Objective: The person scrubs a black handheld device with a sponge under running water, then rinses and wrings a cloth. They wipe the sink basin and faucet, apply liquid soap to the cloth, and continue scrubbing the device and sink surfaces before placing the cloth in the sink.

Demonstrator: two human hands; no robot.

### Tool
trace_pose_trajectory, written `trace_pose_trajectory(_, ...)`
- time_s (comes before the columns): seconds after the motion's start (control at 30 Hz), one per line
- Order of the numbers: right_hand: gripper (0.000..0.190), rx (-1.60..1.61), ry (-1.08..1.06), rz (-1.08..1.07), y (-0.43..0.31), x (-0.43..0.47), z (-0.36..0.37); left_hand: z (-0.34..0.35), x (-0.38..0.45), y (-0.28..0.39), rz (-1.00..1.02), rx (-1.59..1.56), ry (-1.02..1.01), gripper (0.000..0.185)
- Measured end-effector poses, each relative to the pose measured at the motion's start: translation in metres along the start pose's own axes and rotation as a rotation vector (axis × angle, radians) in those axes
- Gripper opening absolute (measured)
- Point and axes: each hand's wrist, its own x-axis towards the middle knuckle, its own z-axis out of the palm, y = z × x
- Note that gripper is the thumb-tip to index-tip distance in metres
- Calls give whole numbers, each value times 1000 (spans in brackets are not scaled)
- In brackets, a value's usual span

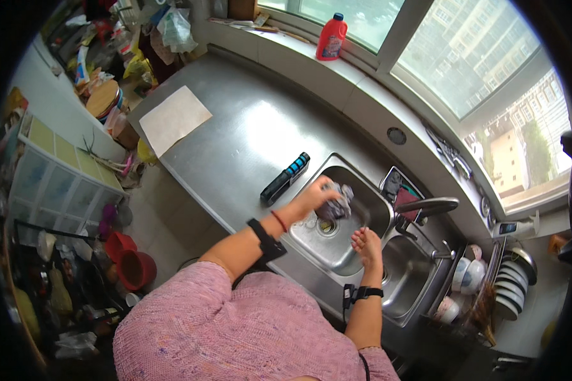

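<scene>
In the head view, my left hand (320, 191) grips a bunched grey cloth (336, 204) over the larger basin of the steel sink (336, 259). Beneath the cloth lies the drain (327, 227), partly in view. My right hand (369, 245) hangs over the right side of the same basin, close to the divider between the two bowls. Its fingers are curled in, and nothing shows in them. A black holder with blue parts (286, 178) rests on the counter just left of the sink.
The faucet (426, 205) arches behind the sink, beside a caddy with cloths (403, 193). A dish rack with bowls (468, 276) and plates (511, 285) stands to the right. A beige sheet (175, 120) lies on the steel counter (219, 157). A red bottle (331, 38) stands on the windowsill.
</scene>
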Motion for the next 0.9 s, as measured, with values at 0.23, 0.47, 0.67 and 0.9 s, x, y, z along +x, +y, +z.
trace_pose_trajectory(0.23,24,-140,106,-25,0,-15,22,-172,-16,40,179,-319,310,18)
trace_pose_trajectory(0.47,27,-146,76,-48,-19,-32,42,-302,4,-23,-138,-195,484,36)
trace_pose_trajectory(0.67,38,-933,741,-843,-32,-21,9,-231,0,-7,123,1262,773,47)
trace_pose_trajectory(0.9,58,-1526,866,-817,-106,-4,-4,-139,17,-5,310,1248,273,79)
